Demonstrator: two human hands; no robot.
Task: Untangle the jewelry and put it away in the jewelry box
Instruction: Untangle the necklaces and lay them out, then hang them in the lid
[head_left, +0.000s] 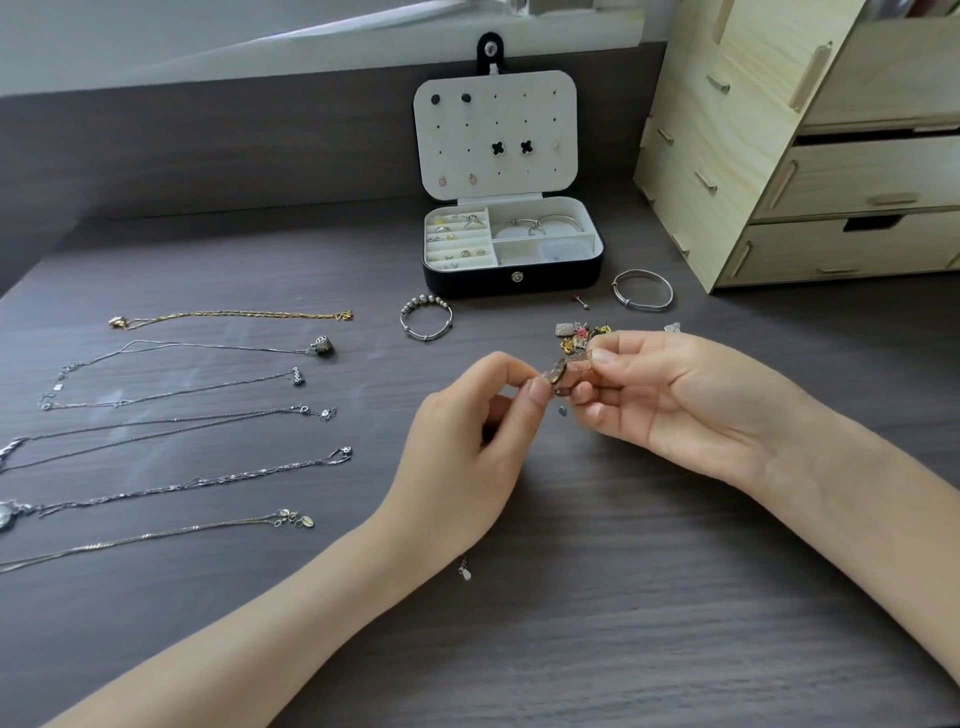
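— What do the hands hold?
— The left hand (467, 431) and right hand (675, 400) each pinch one thin chain (560, 376) above the tabletop (623, 597). Both grips are narrow, closed on it.
— And farther back?
— A small tangle (579, 338) lies just behind the right hand. The box (511, 278) stands open beyond, lid up.

Bare stretch of desk (623, 597) offered at near edge and centre. Left side taken up by six laid-out necklaces (197, 421). Lane to jewelry box (511, 280) left open between beaded bangle (426, 322) and small jewelry heap (579, 335); plain bangle (642, 291) laid further right. Right flank walled off by wooden drawer unit (779, 156). Lid (496, 119) stood upright behind compartments.
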